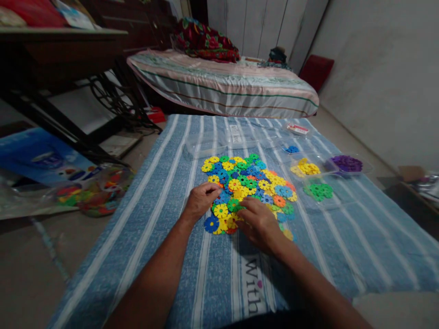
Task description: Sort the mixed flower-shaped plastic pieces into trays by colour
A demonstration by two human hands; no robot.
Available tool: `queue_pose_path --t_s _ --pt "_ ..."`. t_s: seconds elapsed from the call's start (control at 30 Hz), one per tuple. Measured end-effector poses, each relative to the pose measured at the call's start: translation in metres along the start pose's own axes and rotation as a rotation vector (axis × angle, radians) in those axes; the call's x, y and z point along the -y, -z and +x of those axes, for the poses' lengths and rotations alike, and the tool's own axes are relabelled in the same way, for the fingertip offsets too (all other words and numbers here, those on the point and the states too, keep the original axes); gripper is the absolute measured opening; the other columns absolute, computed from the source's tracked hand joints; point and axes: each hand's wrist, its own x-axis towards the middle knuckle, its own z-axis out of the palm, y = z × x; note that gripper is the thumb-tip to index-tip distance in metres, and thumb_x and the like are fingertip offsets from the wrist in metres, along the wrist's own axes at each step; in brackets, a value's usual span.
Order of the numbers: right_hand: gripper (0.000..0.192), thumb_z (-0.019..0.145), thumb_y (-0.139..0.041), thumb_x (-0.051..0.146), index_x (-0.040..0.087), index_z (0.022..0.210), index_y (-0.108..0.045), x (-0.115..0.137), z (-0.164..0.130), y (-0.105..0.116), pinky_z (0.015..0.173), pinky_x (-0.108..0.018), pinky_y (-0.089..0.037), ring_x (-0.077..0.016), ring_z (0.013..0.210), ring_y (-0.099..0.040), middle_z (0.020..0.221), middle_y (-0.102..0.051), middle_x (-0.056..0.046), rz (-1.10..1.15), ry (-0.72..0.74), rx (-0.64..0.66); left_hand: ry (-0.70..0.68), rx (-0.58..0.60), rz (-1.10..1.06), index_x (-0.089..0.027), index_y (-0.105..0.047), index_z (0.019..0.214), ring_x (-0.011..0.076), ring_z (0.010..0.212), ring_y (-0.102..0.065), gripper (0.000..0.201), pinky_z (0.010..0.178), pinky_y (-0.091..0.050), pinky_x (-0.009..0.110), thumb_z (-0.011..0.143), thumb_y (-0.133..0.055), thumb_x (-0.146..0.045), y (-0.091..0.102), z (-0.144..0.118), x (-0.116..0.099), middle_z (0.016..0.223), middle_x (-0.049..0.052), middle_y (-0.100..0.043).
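A: Nearest the camera are two bare forearms, reaching out over a blue cloth with white stripes (164, 219) spread on the floor.

B: And the hands?

A: The left hand (200, 199) rests knuckles up at the near-left edge of a flat heap of small, flower-shaped plastic discs in yellow, blue, green and orange (248, 185). Its fingers are curled down onto the pieces; I cannot tell whether the grip has closed on any one of them.

B: The right?

A: The right hand (259, 221) lies on the near edge of the same heap, fingers pointing left over a green disc (233, 204). Its grip looks narrow, fingertips pressed to the pieces, but what it holds, if anything, is hidden.

B: So the heap sits where?

A: In the middle of the cloth, just ahead of both hands. To its right, apart from it, lie sorted lots in clear plastic trays: yellow discs (306, 168), green discs (318, 191), purple discs (346, 163) and a few blue discs (291, 149).

B: Beyond that?

A: A mattress with a striped sheet (233, 89) at the far end, and a clear bag of mixed coloured pieces (98, 192) on the floor at left.
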Motion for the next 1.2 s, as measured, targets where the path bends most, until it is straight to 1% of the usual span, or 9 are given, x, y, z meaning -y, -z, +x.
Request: queue_pose_path --t_s 0.07,0.17,0.37,0.63,0.73,0.87,0.97,1.07,1.2 --pt "0.011 0.090 -0.058 0.026 0.019 0.097 -0.065 0.009 0.007 -0.010 0.098 -0.045 -0.046 -0.0291 0.119 -0.049 0.116 -0.061 -0.014 -0.018 -0.006 0.017 0.001 0.004 0.003 -0.020 -0.069 0.071 0.0178 0.084 -0.066 0.018 0.081 -0.053 0.028 0.074 -0.061 -0.036 0.000 0.000 -0.001 0.085 0.003 -0.072" --pt "0.022 0.086 -0.066 0.029 0.016 0.104 -0.065 0.017 0.019 -0.025 0.099 -0.050 -0.044 -0.0338 0.127 -0.042 0.125 -0.056 -0.017 -0.087 -0.054 0.075 0.003 0.007 0.001 -0.020 -0.068 0.070 0.0176 0.083 -0.066 0.018 0.080 -0.053 0.028 0.074 -0.061 -0.036 0.000 0.000 -0.001 0.083 0.003 -0.071" --pt "0.024 0.086 -0.067 0.030 0.013 0.103 -0.066 0.022 0.031 -0.042 0.100 -0.052 -0.041 -0.0365 0.128 -0.040 0.122 -0.057 -0.018 -0.190 -0.138 0.167 -0.013 0.015 0.004 -0.019 -0.068 0.071 0.0175 0.083 -0.066 0.020 0.082 -0.051 0.029 0.076 -0.059 -0.036 0.000 -0.002 0.001 0.084 0.004 -0.071" --pt "0.017 0.095 -0.050 0.019 0.015 0.095 -0.066 0.008 0.022 -0.050 0.099 -0.048 -0.040 -0.0309 0.120 -0.047 0.109 -0.062 -0.014 -0.194 0.007 0.032 -0.017 0.022 -0.002 -0.019 -0.067 0.070 0.0176 0.082 -0.065 0.019 0.081 -0.051 0.029 0.076 -0.058 -0.035 0.000 -0.001 -0.002 0.082 0.003 -0.070" --pt "0.015 0.092 -0.051 0.015 0.017 0.089 -0.066 0.005 0.022 -0.047 0.097 -0.046 -0.042 -0.0288 0.114 -0.050 0.105 -0.063 -0.012 -0.165 -0.007 -0.031 -0.021 0.029 0.001 -0.019 -0.066 0.069 0.0177 0.081 -0.066 0.019 0.080 -0.051 0.029 0.076 -0.058 -0.035 0.001 -0.002 -0.003 0.081 0.003 -0.070" --pt "0.017 0.091 -0.050 0.015 0.020 0.084 -0.065 -0.004 0.022 -0.031 0.093 -0.043 -0.044 -0.0267 0.106 -0.054 0.100 -0.064 -0.011 -0.110 -0.065 -0.105 -0.017 0.025 0.006 -0.020 -0.067 0.068 0.0180 0.082 -0.066 0.018 0.081 -0.052 0.029 0.075 -0.059 -0.034 0.001 -0.002 -0.003 0.083 0.003 -0.071" --pt "0.024 0.093 -0.046 0.018 0.020 0.078 -0.064 -0.023 0.024 -0.007 0.085 -0.039 -0.047 -0.0240 0.095 -0.058 0.092 -0.065 -0.010 -0.125 -0.082 -0.162 -0.014 0.019 0.000 -0.020 -0.067 0.069 0.0179 0.083 -0.066 0.017 0.080 -0.052 0.029 0.074 -0.060 -0.034 0.001 -0.002 -0.002 0.084 0.003 -0.071" --pt "0.028 0.093 -0.045 0.020 0.021 0.071 -0.062 -0.057 0.026 0.031 0.081 -0.036 -0.047 -0.0220 0.087 -0.059 0.085 -0.065 -0.008 -0.267 -0.119 -0.243 -0.015 0.009 -0.005 -0.020 -0.067 0.069 0.0176 0.082 -0.066 0.016 0.079 -0.052 0.029 0.074 -0.060 -0.033 0.000 -0.002 -0.002 0.082 0.003 -0.071" --pt "0.025 0.090 -0.049 0.023 0.019 0.070 -0.063 -0.109 0.024 0.089 0.079 -0.040 -0.046 -0.0251 0.081 -0.059 0.082 -0.065 -0.011 -0.534 -0.254 -0.347 -0.022 0.008 0.004 -0.020 -0.067 0.068 0.0174 0.080 -0.066 0.016 0.077 -0.052 0.028 0.074 -0.060 -0.032 0.000 -0.002 0.000 0.081 0.003 -0.071"
